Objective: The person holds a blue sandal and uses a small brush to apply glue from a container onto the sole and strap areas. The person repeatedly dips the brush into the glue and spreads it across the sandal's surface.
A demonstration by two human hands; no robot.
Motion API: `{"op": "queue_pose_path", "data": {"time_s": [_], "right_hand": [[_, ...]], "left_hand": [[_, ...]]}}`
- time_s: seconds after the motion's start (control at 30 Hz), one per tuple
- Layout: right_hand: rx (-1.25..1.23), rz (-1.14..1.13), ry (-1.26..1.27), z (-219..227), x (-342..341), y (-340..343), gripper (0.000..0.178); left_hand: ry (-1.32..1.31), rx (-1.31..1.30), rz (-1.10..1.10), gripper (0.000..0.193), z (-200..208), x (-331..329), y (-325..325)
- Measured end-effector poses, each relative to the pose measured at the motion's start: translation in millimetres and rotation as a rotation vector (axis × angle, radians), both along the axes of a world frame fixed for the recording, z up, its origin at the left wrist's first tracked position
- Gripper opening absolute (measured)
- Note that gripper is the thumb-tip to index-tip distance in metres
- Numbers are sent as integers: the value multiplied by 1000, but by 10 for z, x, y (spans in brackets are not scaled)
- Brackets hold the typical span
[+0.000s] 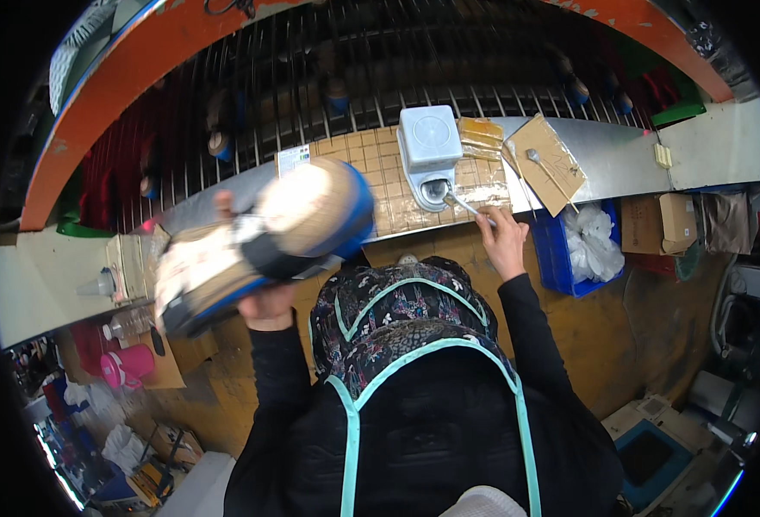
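My left hand (267, 308) is wrapped round a blurred shoe (298, 202), lifted over the front edge of the bench at the left. Its tan underside faces up, with blue along the rim and a dark band across the middle. Pinched in the fingers of my right hand (504, 239) is a slim pale-handled brush (464, 204). The brush's far end reaches into the small round cup at the front of a white plastic dispenser (432, 142); its tip is hidden there.
Beneath the dispenser lies a taped brown board (354, 142). A yellowish block (482, 138) and a cardboard piece (545, 164) with two thin brushes sit to its right. Behind runs a rack of metal rods (294, 95) carrying several shoes. A blue crate (561, 258) holds white plastic bags.
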State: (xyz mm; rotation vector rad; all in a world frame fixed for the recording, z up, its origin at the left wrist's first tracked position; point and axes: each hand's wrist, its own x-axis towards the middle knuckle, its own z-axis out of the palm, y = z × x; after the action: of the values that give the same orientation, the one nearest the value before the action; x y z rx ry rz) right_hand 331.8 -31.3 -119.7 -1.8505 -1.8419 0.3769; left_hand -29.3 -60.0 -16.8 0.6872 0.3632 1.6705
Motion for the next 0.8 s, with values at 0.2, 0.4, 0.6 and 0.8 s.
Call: {"op": "queue_pose_path", "data": {"time_s": [0.2,0.4,0.6,0.8], "right_hand": [[189,-28,-225,-395,-85,251,11],[189,8,-264,-442,-158,325,7],[242,-4,-322,-387,-218,358,6],[-9,-75,-170,-346,-168,174,10]], "left_hand": [[44,109,295,104,306,-252,-11],[154,58,477,99,371,-185,-1],[245,101,545,92,351,-114,156],[440,124,674,96,327,51,199]]}}
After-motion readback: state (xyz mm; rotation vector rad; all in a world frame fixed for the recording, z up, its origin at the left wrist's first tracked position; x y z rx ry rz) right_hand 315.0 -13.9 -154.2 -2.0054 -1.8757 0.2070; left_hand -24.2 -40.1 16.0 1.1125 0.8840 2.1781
